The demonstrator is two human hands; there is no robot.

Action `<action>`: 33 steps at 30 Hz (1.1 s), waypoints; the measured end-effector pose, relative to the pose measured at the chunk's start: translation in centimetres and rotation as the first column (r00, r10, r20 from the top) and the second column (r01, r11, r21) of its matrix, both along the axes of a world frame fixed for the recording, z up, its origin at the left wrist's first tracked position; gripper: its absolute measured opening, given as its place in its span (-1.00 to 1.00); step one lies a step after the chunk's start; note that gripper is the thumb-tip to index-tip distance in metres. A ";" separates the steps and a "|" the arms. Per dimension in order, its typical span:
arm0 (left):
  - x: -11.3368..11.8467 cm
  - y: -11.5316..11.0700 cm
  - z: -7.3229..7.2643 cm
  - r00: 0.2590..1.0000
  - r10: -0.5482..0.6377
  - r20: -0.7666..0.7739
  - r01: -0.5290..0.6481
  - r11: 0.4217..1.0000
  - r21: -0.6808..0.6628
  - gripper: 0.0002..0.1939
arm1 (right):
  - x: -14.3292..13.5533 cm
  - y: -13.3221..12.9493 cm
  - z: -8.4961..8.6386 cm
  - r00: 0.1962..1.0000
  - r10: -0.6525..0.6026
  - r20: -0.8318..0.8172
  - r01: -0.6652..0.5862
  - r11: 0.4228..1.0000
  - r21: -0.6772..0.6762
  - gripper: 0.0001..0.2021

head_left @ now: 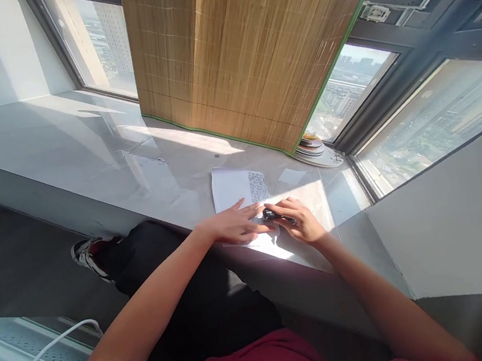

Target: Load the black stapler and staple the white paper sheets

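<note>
A white sheet of paper (229,186) lies on the pale sill, with a block of dense dark print (258,186) along its right side. My left hand (240,225) rests flat on the lower part of the sheet, fingers stretched and apart. From the right, my right hand (301,221) grips a small rounded black tool (268,214) just beside the left fingertips, over the paper. Its exact kind is hidden by the fingers. Below the hands, the lower edge of the paper looks curled or creased in bright sunlight.
A bamboo blind (230,59) with green edging hangs behind the sill. Stacked plates (309,147) stand at its lower right corner, by the window. A small pale piece (292,176) lies right of the paper. A white cable (62,338) crosses the perforated metal surface at lower left.
</note>
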State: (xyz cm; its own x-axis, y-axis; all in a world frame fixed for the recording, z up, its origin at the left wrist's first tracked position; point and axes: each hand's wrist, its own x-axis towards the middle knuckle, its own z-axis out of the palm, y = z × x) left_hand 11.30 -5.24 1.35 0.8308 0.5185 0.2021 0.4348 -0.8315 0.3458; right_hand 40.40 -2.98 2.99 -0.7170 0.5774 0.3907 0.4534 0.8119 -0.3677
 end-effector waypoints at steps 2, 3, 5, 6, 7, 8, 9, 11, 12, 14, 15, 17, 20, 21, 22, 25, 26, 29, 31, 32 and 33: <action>0.0 0.0 -0.1 1.000 -0.002 -0.015 0.002 1.000 -0.003 -0.50 | -0.1 -0.1 0.1 0.998 -0.022 0.059 0.020 0.999 0.038 -0.58; 0.1 0.0 -0.1 1.000 -0.002 -0.016 0.002 1.000 -0.005 -0.50 | -0.2 -0.1 0.2 0.997 -0.031 0.075 0.027 0.998 0.051 -0.59; 0.1 0.0 0.0 1.000 -0.001 -0.010 0.001 1.000 -0.013 -0.51 | -0.3 -0.3 0.2 0.996 -0.042 0.080 0.037 0.997 0.064 -0.59; 0.1 -0.1 0.2 1.000 0.000 -0.009 0.000 1.000 -0.021 -0.52 | -0.4 -0.4 0.1 0.996 -0.044 0.075 0.039 0.997 0.067 -0.59; 0.1 -0.1 0.3 1.000 0.000 -0.016 0.000 1.000 -0.031 -0.53 | -0.5 -0.5 0.1 0.997 -0.046 0.068 0.041 0.997 0.070 -0.59; 0.1 -0.2 0.5 0.999 -0.002 -0.032 0.000 0.999 -0.041 -0.53 | -0.5 -0.5 0.1 0.997 -0.046 0.064 0.042 0.996 0.075 -0.58; 0.2 -0.2 0.7 0.999 -0.004 -0.054 0.001 0.999 -0.050 -0.54 | -0.6 -0.6 0.1 0.997 -0.046 0.063 0.040 0.996 0.080 -0.59; 0.2 -0.3 0.9 0.996 -0.006 -0.088 0.001 0.998 -0.060 -0.54 | -0.6 -0.7 0.2 0.996 -0.047 0.077 0.040 0.995 0.087 -0.59; 0.2 -0.3 1.0 0.995 -0.005 -0.096 -0.001 0.998 -0.062 -0.54 | -0.6 -0.8 0.3 0.995 -0.048 0.088 0.040 0.995 0.087 -0.60; 0.2 -0.3 0.9 0.995 -0.001 -0.097 -0.005 0.998 -0.061 -0.53 | -0.6 -0.8 0.5 0.993 -0.045 0.112 0.037 0.996 0.076 -0.60; 0.2 -0.3 0.9 0.996 0.001 -0.091 -0.006 0.998 -0.058 -0.53 | -0.6 -0.8 0.6 0.992 -0.043 0.120 0.035 0.997 0.067 -0.60; 0.2 -0.2 0.7 0.997 0.004 -0.079 -0.007 0.999 -0.049 -0.53 | -0.5 -0.8 0.8 0.991 -0.039 0.129 0.033 0.998 0.051 -0.61; 0.1 -0.2 0.5 0.995 0.005 -0.097 -0.009 0.999 -0.042 -0.52 | -0.5 -0.7 0.8 0.990 -0.054 0.130 0.050 0.998 0.034 -0.59; 0.1 -0.2 0.5 0.993 0.003 -0.115 -0.008 0.999 -0.042 -0.51 | -0.5 -0.7 0.7 0.990 -0.058 0.126 0.055 0.998 0.026 -0.59; 0.1 -0.2 0.5 0.991 0.001 -0.131 -0.007 0.999 -0.044 -0.50 | -0.5 -0.7 0.7 0.991 -0.060 0.117 0.058 0.998 0.017 -0.60; 0.1 -0.3 0.5 0.993 0.000 -0.117 -0.006 0.999 -0.050 -0.48 | -0.4 -0.5 0.5 0.997 -0.047 0.063 0.048 0.999 -0.020 -0.64; 0.1 -0.3 0.5 0.995 0.002 -0.097 -0.007 0.999 -0.052 -0.49 | -0.3 -0.5 0.4 0.998 -0.046 0.049 0.047 0.998 -0.029 -0.65; 0.1 -0.3 0.5 0.997 0.007 -0.072 -0.011 0.998 -0.054 -0.50 | -0.4 -0.6 0.5 0.995 -0.073 0.072 0.075 0.997 -0.024 -0.64; 0.1 -0.3 0.5 0.996 0.010 -0.092 -0.015 0.998 -0.054 -0.51 | -0.5 -0.8 0.7 0.987 -0.100 0.127 0.102 0.995 -0.010 -0.62; 0.1 -0.3 0.5 0.995 0.012 -0.097 -0.017 0.998 -0.055 -0.51 | -0.6 -0.9 0.8 0.982 -0.112 0.151 0.114 0.993 -0.006 -0.61; 0.1 -0.3 0.5 0.996 0.014 -0.093 -0.019 0.998 -0.056 -0.51 | -0.7 -1.1 0.8 0.978 -0.122 0.168 0.125 0.992 -0.004 -0.61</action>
State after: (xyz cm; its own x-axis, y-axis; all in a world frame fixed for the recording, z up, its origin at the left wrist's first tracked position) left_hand 11.38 -5.55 1.86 0.8358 0.5409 0.0943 0.4808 -0.8040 0.3498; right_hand 39.75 -4.03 3.81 -0.6943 0.6701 0.2625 0.6057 0.7410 -0.2899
